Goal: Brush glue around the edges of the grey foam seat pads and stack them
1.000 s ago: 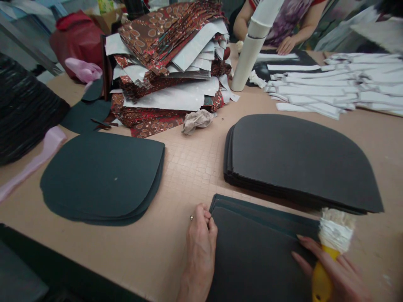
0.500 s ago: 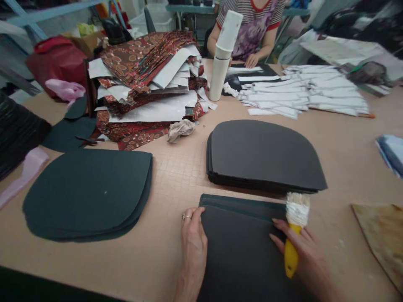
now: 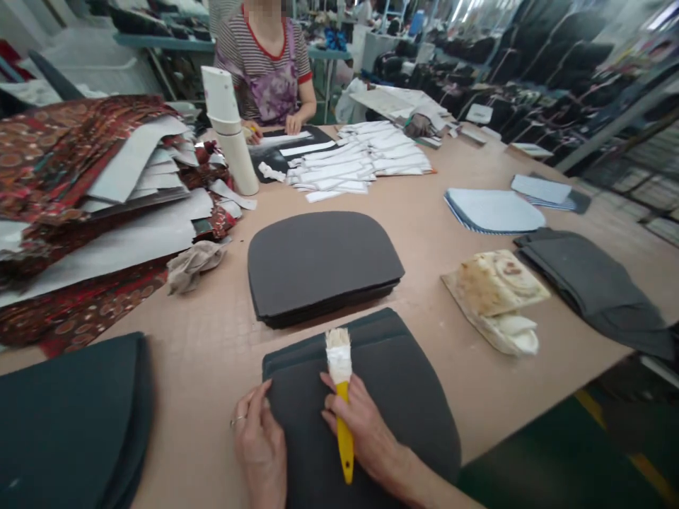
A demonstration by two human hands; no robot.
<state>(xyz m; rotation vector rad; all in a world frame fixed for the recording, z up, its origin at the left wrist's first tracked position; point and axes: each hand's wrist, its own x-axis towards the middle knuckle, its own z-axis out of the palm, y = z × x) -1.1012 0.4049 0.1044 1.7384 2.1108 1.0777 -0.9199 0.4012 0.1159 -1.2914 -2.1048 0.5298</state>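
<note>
A yellow-handled brush [image 3: 344, 424] with pale bristles is held in my right hand [image 3: 366, 424], over a stack of dark rounded sheets [image 3: 419, 396]. The sheets near my body are slightly fanned at their far edge. My left hand [image 3: 259, 445], with a ring on one finger, rests at the stack's left edge, fingertips touching the top sheet's corner. Beyond lies a thicker stack of dark grey panels [image 3: 323, 265]. Another pile of dark green-black panels [image 3: 68, 417] sits at the lower left.
Patterned and white material [image 3: 106, 177] is heaped at the left, beside a crumpled cloth [image 3: 195, 265]. A white cylinder [image 3: 233, 141] stands beyond. A person [image 3: 270, 71] works across the table near white strips [image 3: 361, 159]. A stained block [image 3: 498, 290] sits at the right.
The view has swung to the right, showing more of the table's right side. My right hand and the brush have moved in from the right edge of the near stack toward its middle.
</note>
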